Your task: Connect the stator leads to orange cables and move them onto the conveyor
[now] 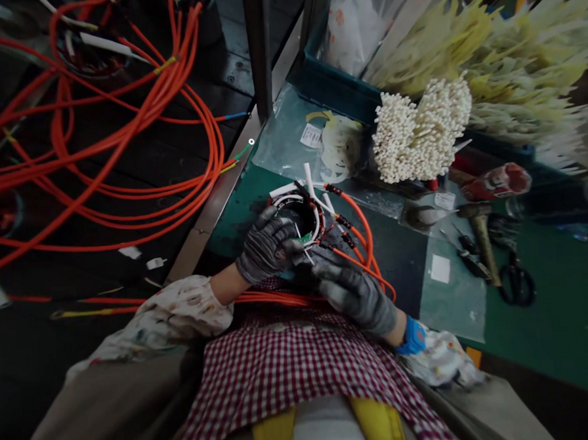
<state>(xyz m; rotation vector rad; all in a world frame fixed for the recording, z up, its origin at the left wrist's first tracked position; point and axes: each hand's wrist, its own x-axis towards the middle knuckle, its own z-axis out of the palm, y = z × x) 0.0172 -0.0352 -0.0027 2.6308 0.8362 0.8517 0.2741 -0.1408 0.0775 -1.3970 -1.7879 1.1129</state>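
A round dark motor stator [299, 214] stands on the green bench close to my body. White sleeves [312, 185] and orange cables [366, 226] with black bands come out of its top. My left hand [268, 246], in a grey glove, is closed on the near left rim of the stator, thumb and fingers close together by a small green and white part. My right hand [360, 296], also gloved, is beside the lower right of the stator, above the orange cables. Its fingers point left and are blurred; whether they hold anything is unclear.
Coiled orange cables [170, 108] spread over the dark floor at left. A dark post [258, 51] rises at the bench edge. White sticks [420, 131] and pale yellow strips [527, 70] fill the back right. A hammer [482, 236] and scissors [517, 284] lie right.
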